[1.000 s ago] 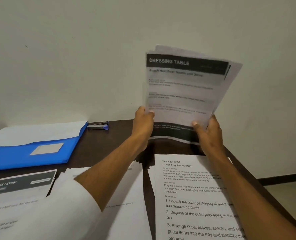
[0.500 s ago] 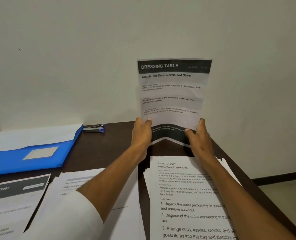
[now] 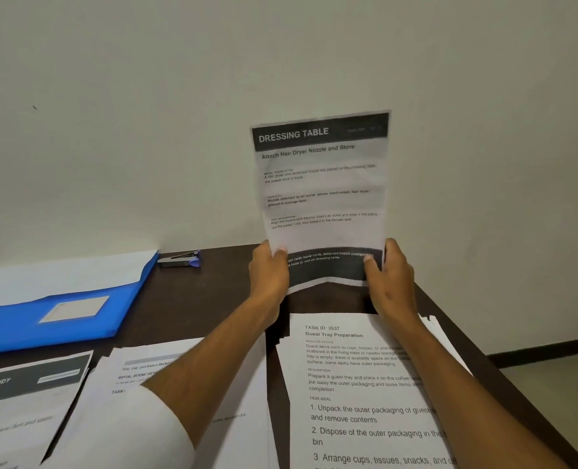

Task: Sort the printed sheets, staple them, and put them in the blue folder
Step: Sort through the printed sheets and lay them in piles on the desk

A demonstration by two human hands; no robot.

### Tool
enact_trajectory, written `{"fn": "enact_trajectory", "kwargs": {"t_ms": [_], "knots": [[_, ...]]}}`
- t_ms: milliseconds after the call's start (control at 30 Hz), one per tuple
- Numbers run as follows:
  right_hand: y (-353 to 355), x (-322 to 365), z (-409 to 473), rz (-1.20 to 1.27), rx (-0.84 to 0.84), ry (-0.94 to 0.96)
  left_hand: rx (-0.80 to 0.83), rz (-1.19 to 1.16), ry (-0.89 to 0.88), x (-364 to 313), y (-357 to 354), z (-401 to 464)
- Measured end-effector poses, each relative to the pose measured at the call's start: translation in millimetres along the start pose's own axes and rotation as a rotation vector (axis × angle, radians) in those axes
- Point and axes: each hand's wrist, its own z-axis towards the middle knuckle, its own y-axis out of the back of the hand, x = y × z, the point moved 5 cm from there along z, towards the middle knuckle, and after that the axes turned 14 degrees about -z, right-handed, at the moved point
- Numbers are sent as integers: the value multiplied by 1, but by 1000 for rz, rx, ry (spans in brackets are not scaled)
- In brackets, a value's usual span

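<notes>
- We see a pale wall [image 3: 145, 113] filling the upper half, and below it a dark brown counter [image 3: 206, 292] that runs to a strip of floor at the right with a dark skirting line.
- Left of the raised sheets, the blue folder [image 3: 61, 319] lies open on the counter, a white sheet inside it and a pale label on its flap.
- Just below the raised sheets lies the "Guest Tray Preparation" pile [image 3: 358, 394], white with black type, its edges fanned a little.
- Left of that pile, under our left forearm, lies a second white pile [image 3: 138, 377]; further left is a sheet with a dark "STUDY" header [image 3: 27, 384].
- The "DRESSING TABLE" sheets [image 3: 321, 198] stand upright above the counter's far edge, dark bands at top and bottom, grey text between, the lower edge bowed upward in the middle.
- Our left hand [image 3: 269, 275] grips their lower left edge, thumb on the front; our right hand [image 3: 391, 279] grips the lower right edge likewise.
- The stapler [image 3: 179, 258], silver with a blue end, rests by the wall between the folder and the raised sheets.
</notes>
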Motion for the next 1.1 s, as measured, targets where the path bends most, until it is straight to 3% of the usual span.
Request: {"fn": "enact_trajectory", "kwargs": {"t_ms": [133,467,833,1100], "knots": [[7,-1,4,13,-55,-21,-4,51,-6,0,4,4],[-4,-29,8,-167,69,-186,64,206,174,22,14,1],[9,-24,4,-472,131,-148,154,359,127,24,14,-9],[10,-27,6,-539,138,-117,347,381,55,9,16,-22]]}}
